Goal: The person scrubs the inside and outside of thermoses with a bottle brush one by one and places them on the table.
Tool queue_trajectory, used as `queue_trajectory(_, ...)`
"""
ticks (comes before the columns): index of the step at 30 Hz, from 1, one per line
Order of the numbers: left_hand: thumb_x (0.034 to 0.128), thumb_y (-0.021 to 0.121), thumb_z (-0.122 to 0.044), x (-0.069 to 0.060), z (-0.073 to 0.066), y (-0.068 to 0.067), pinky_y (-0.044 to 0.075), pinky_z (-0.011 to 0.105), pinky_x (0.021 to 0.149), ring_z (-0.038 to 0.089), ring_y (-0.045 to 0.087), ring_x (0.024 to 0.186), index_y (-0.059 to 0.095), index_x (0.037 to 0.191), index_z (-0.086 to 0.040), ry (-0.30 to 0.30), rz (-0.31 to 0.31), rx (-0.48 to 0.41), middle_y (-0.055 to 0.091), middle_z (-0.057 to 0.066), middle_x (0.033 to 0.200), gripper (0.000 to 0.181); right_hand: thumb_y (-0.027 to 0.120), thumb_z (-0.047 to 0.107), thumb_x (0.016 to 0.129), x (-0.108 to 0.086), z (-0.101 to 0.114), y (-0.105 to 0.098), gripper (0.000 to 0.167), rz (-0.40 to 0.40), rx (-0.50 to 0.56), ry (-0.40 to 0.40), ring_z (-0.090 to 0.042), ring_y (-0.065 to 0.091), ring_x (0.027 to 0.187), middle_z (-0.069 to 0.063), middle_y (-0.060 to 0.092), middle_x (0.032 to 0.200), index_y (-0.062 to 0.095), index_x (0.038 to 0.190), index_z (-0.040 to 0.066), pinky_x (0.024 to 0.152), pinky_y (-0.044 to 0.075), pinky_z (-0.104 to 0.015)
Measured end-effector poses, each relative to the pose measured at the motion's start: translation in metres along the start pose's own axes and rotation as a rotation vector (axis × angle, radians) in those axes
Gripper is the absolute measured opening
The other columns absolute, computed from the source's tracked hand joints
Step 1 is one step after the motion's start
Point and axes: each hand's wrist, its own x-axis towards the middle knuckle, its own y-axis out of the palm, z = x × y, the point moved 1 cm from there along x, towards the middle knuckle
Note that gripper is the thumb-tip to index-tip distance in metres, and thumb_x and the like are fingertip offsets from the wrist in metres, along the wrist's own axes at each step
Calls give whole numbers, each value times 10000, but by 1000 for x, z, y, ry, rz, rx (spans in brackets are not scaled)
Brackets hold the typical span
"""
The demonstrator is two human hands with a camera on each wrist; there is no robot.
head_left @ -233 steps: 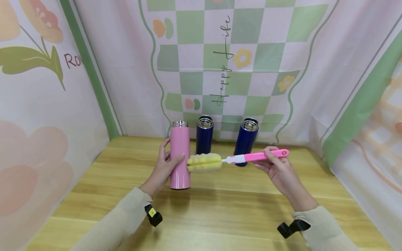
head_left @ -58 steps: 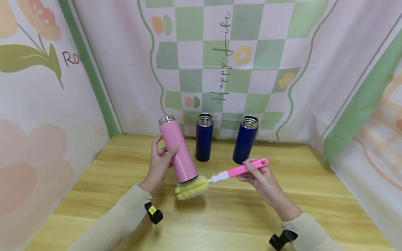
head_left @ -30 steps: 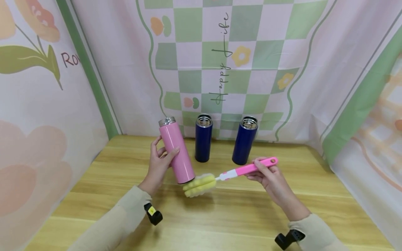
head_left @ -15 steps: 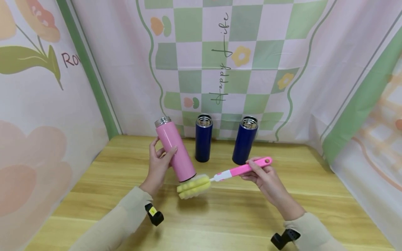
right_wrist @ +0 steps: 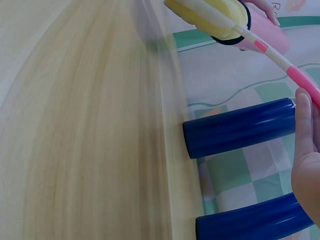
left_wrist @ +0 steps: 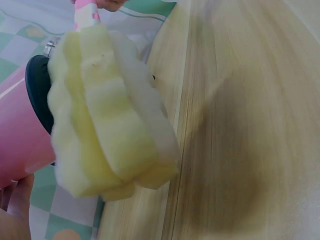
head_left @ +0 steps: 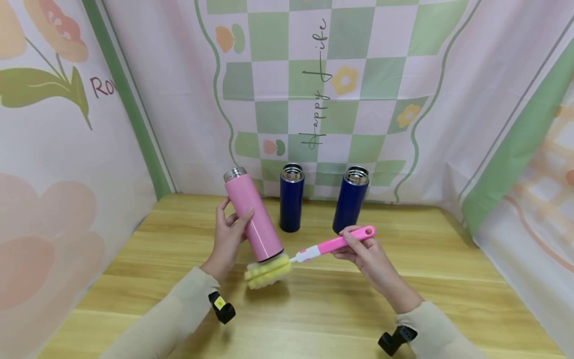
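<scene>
Beige sleeves enter at the near edge, left and right, each with a black wrist camera at the cuff; the left unit carries a yellow sticker. Woodgrain tabletop lies beneath, with soft shadows under the work.

Hands: apart from each other, both occupied. Right hand pinches the pink handle of a sponge bottle brush between thumb and fingers; the handle's end, pierced by a hole, projects past the grip. Brush slants down to the left, a white collar leading to its yellow-and-white sponge head. Sponge lies against the dark base of a pink vacuum flask; left wrist view shows part of that base covered by it.

Left hand grips the flask at mid-body, thumb across the front, fingers behind. Flask is tilted and held above the tabletop: steel neck up and to the left, base down and to the right.

Farther back, a left navy flask and a right navy flask stand upright, well apart, threaded steel mouths facing up.

Beyond the table edge: fabric backdrop with green-and-white checks, flowers and vertical "Happy Life" lettering.
</scene>
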Motion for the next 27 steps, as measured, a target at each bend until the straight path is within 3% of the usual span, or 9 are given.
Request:
queue_trajectory(13, 885, 775, -384, -1, 1, -4, 546, 448, 891, 333, 604, 1144, 223, 1503, -351, -8, 40, 32, 535, 143, 1322, 828, 455, 116, 1077, -4, -3, -11, 206, -44, 17, -8, -200, 716, 887, -83, 717, 1014, 660, 1078, 131, 830, 571, -344)
queue_trajectory(27, 881, 787, -335, 0, 1, -8, 539, 440, 884, 303, 575, 1131, 215, 1505, -317, 30, 1, 132, 556, 138, 1287, 847, 424, 78, 1080, -10, 12, -16, 233, 3, 46, -34, -203, 713, 890, -98, 718, 1017, 655, 1098, 89, 828, 570, -334)
